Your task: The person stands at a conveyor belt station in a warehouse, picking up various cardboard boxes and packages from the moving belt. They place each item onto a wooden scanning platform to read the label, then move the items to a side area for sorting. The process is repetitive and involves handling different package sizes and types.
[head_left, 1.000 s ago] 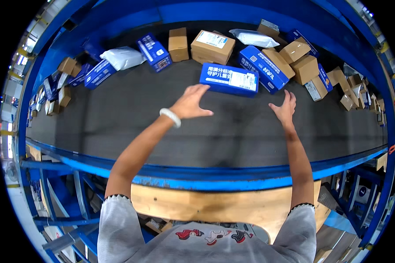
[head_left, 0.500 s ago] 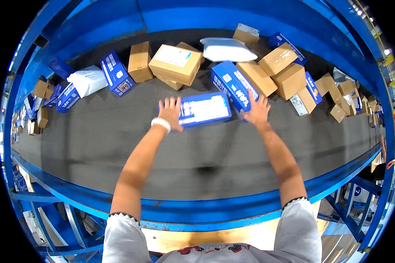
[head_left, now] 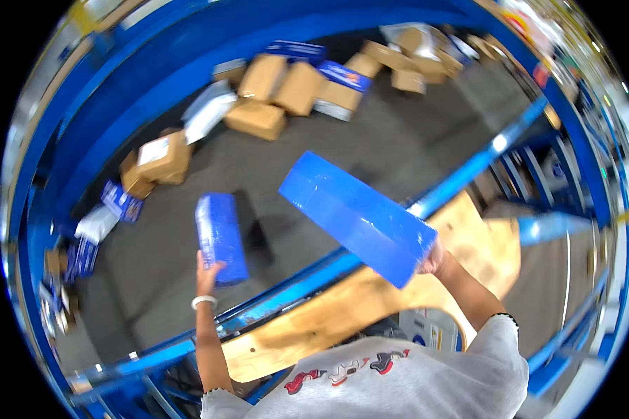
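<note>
My right hand grips the near corner of a long blue box and holds it up in the air, tilted, above the blue edge rail. My left hand rests on the near end of a second blue package, which stands over the dark grey conveyor belt. A white band circles my left wrist. Both forearms come up from the lower edge.
Several brown cardboard boxes, white poly bags and blue packages lie along the belt's far side against the blue wall. A wooden board runs below the rail in front of me. Blue frame bars stand at right.
The view has swung to the right. The blue box that both hands touched on the belt is now lifted in my right hand; my left hand has moved to another blue package.
</note>
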### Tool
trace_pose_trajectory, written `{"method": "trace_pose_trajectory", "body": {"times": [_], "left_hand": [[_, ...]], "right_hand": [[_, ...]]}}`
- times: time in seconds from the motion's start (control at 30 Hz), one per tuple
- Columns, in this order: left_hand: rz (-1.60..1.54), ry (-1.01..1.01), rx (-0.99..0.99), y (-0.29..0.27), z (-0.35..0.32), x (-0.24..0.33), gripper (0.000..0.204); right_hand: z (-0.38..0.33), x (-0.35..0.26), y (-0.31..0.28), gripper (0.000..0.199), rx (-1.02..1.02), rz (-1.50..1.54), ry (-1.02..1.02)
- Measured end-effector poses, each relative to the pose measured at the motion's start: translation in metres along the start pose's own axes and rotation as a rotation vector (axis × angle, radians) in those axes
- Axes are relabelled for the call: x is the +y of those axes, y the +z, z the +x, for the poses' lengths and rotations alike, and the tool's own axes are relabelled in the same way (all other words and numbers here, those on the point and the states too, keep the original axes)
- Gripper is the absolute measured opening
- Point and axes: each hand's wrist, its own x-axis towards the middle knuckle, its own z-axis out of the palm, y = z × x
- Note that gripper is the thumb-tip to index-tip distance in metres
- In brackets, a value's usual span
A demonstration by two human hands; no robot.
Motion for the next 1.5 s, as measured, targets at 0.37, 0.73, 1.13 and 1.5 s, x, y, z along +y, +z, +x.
{"method": "trace_pose_trajectory", "body": {"times": [0.37,0.73,1.13,1.5], "left_hand": [[-0.024,0.552,-0.705,0.337,-0.130,0.320,0.101],[0.974,1.299,-1.193,0.660,-0.208,0.345,0.104],[0.993,1.446,-1.128,0.710,-0.215,0.323,0.105],[0.529,1.010,-0.856,0.714,-0.165,0.291,0.085]], "right_hand": [[-0.427,0.151,0.015,0.100,1.538,-1.630,-0.847],[-0.563,0.281,-0.158,0.107,2.583,-1.946,-0.564],[-0.548,0.282,-0.225,0.068,3.270,-0.285,-0.838],[-0.539,0.015,-0.223,0.075,1.610,0.088,-2.058]]}}
